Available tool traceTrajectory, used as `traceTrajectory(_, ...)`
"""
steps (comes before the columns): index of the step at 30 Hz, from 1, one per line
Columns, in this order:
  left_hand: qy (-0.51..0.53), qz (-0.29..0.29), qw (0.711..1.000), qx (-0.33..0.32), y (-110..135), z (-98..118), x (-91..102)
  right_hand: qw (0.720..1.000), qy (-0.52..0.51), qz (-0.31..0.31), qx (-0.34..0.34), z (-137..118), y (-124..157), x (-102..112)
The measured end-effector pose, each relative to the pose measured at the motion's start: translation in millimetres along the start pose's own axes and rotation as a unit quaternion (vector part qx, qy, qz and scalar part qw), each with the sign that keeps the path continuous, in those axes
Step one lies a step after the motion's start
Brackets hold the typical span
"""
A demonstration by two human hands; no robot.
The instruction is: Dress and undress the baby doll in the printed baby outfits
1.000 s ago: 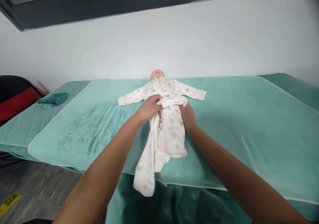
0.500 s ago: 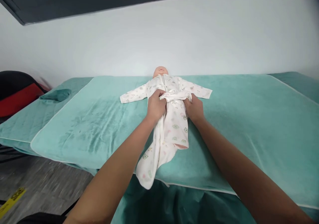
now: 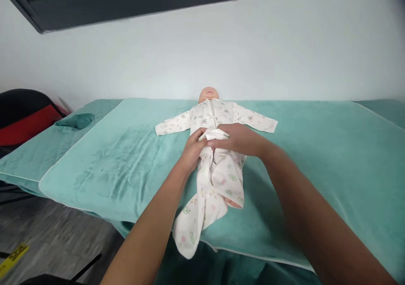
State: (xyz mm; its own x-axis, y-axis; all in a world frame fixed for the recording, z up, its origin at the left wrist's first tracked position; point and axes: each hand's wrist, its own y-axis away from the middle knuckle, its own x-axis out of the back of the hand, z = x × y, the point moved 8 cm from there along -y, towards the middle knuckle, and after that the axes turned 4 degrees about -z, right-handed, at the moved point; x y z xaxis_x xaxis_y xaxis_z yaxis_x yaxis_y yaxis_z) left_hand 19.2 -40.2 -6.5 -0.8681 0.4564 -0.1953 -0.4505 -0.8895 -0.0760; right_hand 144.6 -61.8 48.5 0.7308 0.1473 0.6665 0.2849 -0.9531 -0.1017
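A baby doll lies on its back on the green bed cover, its head toward the wall. It wears a white printed top with both sleeves spread out. White printed baby pants lie over its lower body, one leg hanging toward the bed's near edge. My left hand is closed on the left side of the bunched waistband. From the right, my right hand grips the same waistband near its middle, thumb in front. A bit of the doll's pinkish leg shows at the right pant opening.
The bed has a teal velvet cover and stands against a white wall. A face hole is at its left end, beside a black and red chair. A dark window frame runs above.
My right hand has moved left from the right side of the waistband to its middle, close to my left hand. The waistband is bunched narrower. The view has shifted slightly.
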Motion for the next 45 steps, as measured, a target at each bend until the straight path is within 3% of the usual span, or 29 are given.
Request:
traceTrajectory(3, 0.025, 0.012, 1.0, 0.013, 0.7, -3.2, 2.9, 0.996, -0.069, -0.055, 0.014, -0.9, -14.1, -11.1)
traceTrajectory(5, 0.029, 0.01, 0.999, 0.029, 1.5, -6.6, 4.4, 0.983, -0.179, -0.035, 0.015, 12.5, -17.0, -14.9)
traceTrajectory(8, 0.033, -0.024, 0.998, 0.046, 1.9, -9.3, 2.9, 0.941, -0.338, 0.022, -0.011, 41.4, -15.0, -17.3)
traceTrajectory(13, 0.048, -0.079, 0.994, 0.063, 0.1, -8.7, -2.9, 0.896, -0.442, 0.044, -0.021, 52.1, -12.8, -16.4)
traceTrajectory(16, 0.059, -0.061, 0.995, 0.058, -1.7, -6.4, -4.1, 0.896, -0.444, 0.015, -0.012, 40.5, -12.1, -16.1)
traceTrajectory(23, 0.09, 0.036, 0.995, -0.019, -3.6, 11.6, -6.8, 0.931, -0.363, -0.038, 0.02, 20.6, -4.5, -20.3)
traceTrajectory(26, 0.082, 0.059, 0.994, -0.042, -7.1, 21.2, -8.6, 0.965, -0.26, -0.041, -0.007, 20.8, -2.7, -24.2)
traceTrajectory(29, 0.071, 0.072, 0.992, -0.078, -10.7, 30.4, -9.7, 0.974, -0.215, -0.038, -0.056, 25.8, -1.4, -27.8)
traceTrajectory(32, 0.096, 0.061, 0.992, -0.056, -12.3, 24.1, -11.9, 0.963, -0.256, -0.027, -0.08, 31.8, -1.7, -30.7)
traceTrajectory(36, 0.11, 0.068, 0.992, 0.001, -8.2, 8.2, -4.6, 0.902, -0.426, -0.012, -0.062, 40.0, -6.0, -31.6)
traceTrajectory(39, 0.085, 0.042, 0.995, 0.031, -1.2, 7.0, 0.0, 0.885, -0.462, -0.025, -0.047, 45.1, -8.9, -31.8)
traceTrajectory(43, 0.004, -0.075, 0.993, 0.095, 14.3, 11.2, -8.4, 0.889, -0.456, -0.038, -0.013, 44.1, -9.4, -32.3)
traceTrajectory(45, -0.012, -0.101, 0.99, 0.102, 19.7, 12.9, -10.0, 0.902, -0.43, -0.04, -0.001, 40.8, -8.3, -32.3)
